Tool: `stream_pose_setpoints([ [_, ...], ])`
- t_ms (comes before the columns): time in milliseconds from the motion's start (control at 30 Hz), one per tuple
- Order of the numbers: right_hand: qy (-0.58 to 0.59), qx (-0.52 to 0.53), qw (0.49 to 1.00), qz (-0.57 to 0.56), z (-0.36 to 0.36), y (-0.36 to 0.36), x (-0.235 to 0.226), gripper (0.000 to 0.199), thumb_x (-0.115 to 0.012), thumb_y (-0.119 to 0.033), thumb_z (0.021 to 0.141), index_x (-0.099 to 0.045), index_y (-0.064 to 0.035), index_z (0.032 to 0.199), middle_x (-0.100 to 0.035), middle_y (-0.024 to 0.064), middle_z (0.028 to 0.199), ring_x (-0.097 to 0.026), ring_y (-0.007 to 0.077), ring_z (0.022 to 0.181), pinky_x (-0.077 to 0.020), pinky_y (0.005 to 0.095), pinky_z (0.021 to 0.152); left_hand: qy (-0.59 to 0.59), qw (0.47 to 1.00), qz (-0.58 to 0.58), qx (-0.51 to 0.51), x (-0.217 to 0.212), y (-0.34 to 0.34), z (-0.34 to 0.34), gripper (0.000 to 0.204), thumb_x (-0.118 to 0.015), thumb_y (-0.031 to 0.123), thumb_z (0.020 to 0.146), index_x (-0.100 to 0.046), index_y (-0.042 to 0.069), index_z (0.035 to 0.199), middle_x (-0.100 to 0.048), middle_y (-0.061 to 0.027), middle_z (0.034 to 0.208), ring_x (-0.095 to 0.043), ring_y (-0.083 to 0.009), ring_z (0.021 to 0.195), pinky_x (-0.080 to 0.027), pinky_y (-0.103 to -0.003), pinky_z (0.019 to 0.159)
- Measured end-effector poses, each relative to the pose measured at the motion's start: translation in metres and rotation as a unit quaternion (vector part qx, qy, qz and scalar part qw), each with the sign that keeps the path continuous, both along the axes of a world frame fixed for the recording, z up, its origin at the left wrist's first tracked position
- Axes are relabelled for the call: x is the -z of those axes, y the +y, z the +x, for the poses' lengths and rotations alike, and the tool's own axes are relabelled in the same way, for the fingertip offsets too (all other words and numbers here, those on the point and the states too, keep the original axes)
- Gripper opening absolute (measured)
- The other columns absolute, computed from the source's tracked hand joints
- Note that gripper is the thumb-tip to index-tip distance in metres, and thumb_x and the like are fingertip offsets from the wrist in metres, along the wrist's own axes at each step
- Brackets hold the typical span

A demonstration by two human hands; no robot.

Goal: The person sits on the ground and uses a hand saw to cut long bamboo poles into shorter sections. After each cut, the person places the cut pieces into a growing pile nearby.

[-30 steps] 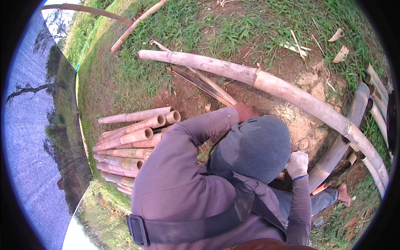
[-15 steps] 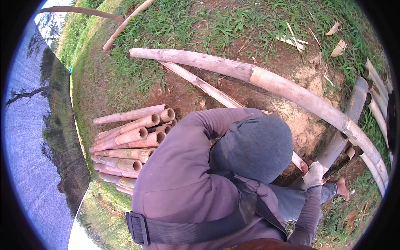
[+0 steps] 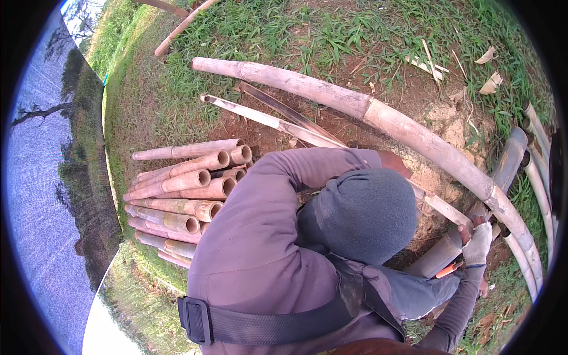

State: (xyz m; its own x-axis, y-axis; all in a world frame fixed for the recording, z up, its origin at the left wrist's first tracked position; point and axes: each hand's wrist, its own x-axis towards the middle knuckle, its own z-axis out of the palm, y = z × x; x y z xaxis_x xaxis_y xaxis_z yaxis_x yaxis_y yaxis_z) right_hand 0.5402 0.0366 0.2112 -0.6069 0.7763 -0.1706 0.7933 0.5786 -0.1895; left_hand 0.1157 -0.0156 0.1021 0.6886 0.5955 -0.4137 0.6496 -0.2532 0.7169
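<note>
A pale split bamboo piece [image 3: 444, 208], hollow side showing, runs rightward from beneath my left forearm. My right hand [image 3: 477, 244], in a whitish glove with bare fingertips, is closed round its right end. My bare left hand [image 3: 395, 163] is over or beside the same piece; its fingers are mostly hidden. Left of that forearm, a pale split length [image 3: 260, 115] lies beside a darker, brown split length [image 3: 284, 109]. Under the right hand rests a thick grey bamboo pole [image 3: 438, 254]. An orange handle-like piece [image 3: 448, 270] shows close to my leg.
A long bamboo pole [image 3: 296, 86] crosses in front, over the grey pole at right. Cut bamboo tubes [image 3: 177, 188] are stacked at left. More poles [image 3: 538, 168] lie at far right. Pale shavings [image 3: 441, 115] and scraps [image 3: 490, 83] litter the soil and grass.
Two split lengths now show apart at left, where one pole-like length showed before. My left hand has come into sight. My right hand has moved right and slightly up with the bamboo's end.
</note>
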Motion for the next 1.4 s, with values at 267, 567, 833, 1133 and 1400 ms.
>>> stream_pose_setpoints([
  [267,-0.001,-0.044,0.997,-0.062,-0.049,-0.009,-0.041,0.038,-0.082,-0.029,0.091,-0.075,-0.0027,0.117,-0.072,0.0218,0.094,-0.069,0.0438,0.088,-0.0519,0.0536,0.074,0.087,0.951,0.224,-0.192,-0.061,-0.07,-0.074,0.027,-0.064,0.043,0.096,-0.069,0.024,0.115,-0.072,-0.0129,0.097,-0.077,-0.0341,0.09,-0.059,-0.05,0.077],
  [567,0.107,-0.043,0.993,0.021,-0.119,0.003,-0.051,0.04,-0.079,-0.028,0.095,-0.073,-0.0047,0.127,-0.063,0.0166,0.101,-0.065,0.038,0.093,-0.0493,0.0497,0.079,0.102,0.833,0.472,-0.271,-0.079,-0.061,-0.106,0.05,-0.088,0.047,0.068,-0.069,0.019,0.104,-0.062,-0.004,0.097,-0.067,-0.0274,0.097,-0.05,-0.043,0.083],
  [833,0.107,-0.047,0.988,0.105,-0.136,0.015,-0.033,0.046,-0.085,-0.021,0.088,-0.072,-0.0083,0.13,-0.06,0.0134,0.097,-0.062,0.0352,0.089,-0.0492,0.0496,0.078,0.095,0.807,0.517,-0.269,-0.054,-0.035,-0.127,0.053,-0.092,0.046,0.064,-0.068,0.02,0.103,-0.057,-0.0032,0.095,-0.063,-0.0265,0.094,-0.047,-0.044,0.081],
  [1133,0.111,-0.055,0.983,0.137,-0.116,0.032,-0.009,0.049,-0.084,-0.024,0.088,-0.072,-0.0089,0.133,-0.061,0.0136,0.099,-0.062,0.0363,0.091,-0.0494,0.0498,0.082,0.086,0.813,0.513,-0.263,-0.044,-0.019,-0.116,0.053,-0.092,0.045,0.065,-0.066,0.02,0.103,-0.057,-0.0031,0.095,-0.063,-0.0265,0.093,-0.048,-0.044,0.08],
  [1400,0.118,-0.06,0.979,0.152,-0.114,0.029,0.009,0.053,-0.085,-0.028,0.089,-0.071,-0.0099,0.137,-0.064,0.0143,0.104,-0.064,0.0369,0.094,-0.0502,0.0504,0.084,0.097,0.805,0.516,-0.275,-0.036,-0.022,-0.115,0.052,-0.094,0.042,0.063,-0.067,0.021,0.101,-0.058,-0.0023,0.093,-0.064,-0.0264,0.091,-0.049,-0.044,0.079],
])
